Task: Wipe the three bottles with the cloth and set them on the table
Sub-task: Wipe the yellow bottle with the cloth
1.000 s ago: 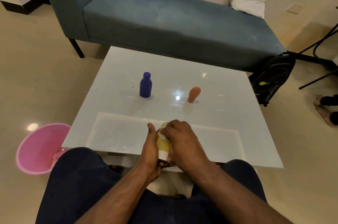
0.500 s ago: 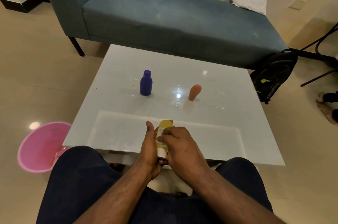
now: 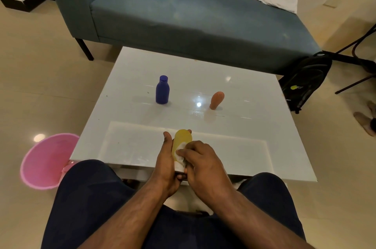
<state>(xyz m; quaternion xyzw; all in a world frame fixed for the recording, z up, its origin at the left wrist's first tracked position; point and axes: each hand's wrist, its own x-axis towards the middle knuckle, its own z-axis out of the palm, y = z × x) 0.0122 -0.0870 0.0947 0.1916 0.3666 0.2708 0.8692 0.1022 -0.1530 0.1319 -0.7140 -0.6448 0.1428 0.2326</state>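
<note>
Warm, rather dim indoor light fills the room and tints the pale floor yellowish. Overhead lamps glare as small bright spots on the glossy white table [image 3: 244, 126], just beyond the fingers [image 3: 184, 152], between the blue bottle [image 3: 162, 90] and the orange bottle [image 3: 216, 100], each casting a faint soft shadow. Another glint sits on the floor left of the fingers, by the pink bin [image 3: 43, 162]. Focus is fair throughout; wide-angle bending curves the sofa [image 3: 183, 19] and table edges outward.

Cloth [image 3: 181, 154] mostly hidden under right-hand fingers [image 3: 188, 152]; yellow bottle's [image 3: 181, 140] base perhaps too
</note>
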